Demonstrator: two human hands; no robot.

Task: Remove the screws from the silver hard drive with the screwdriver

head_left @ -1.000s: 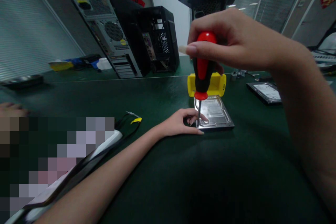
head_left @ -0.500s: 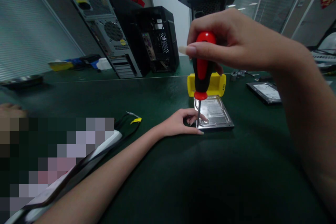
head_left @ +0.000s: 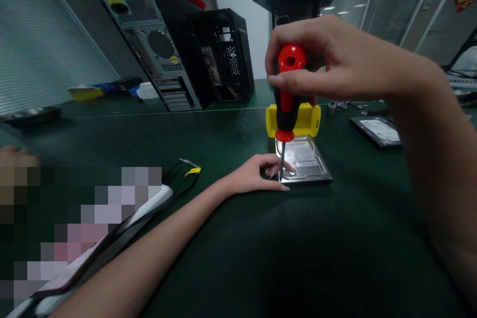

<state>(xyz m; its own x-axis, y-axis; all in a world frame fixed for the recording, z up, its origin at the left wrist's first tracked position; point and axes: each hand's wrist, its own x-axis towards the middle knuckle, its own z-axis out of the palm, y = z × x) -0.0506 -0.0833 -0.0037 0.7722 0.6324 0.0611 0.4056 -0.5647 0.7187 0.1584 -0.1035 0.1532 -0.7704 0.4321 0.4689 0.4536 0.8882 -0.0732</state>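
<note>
1. A silver hard drive (head_left: 307,156) lies flat on the dark green tabletop (head_left: 231,134), label side up, ahead of the person and a little right of the middle of the view.
2. A red-and-black screwdriver (head_left: 286,117) stands almost upright over the drive's near left corner, its shaft running down to that corner; whether the tip sits in a screw is too small to tell.
3. The right hand (head_left: 316,62) is clamped on the upper part of the screwdriver's handle, the thumb across the near side.
4. The left hand (head_left: 257,171) is closed about the drive's near left corner, one finger on the top face and the thumb along the front edge.
5. Just behind the drive is a yellow holder (head_left: 312,119), partly hidden by the screwdriver.
6. Farther right lies a second drive (head_left: 378,129), partly covered by the right forearm.
7. To the left, a cable with a yellow tag (head_left: 193,171) rests beyond the left forearm.
8. At the back stand a large computer case (head_left: 182,35) and a smaller open case (head_left: 233,49).
</note>
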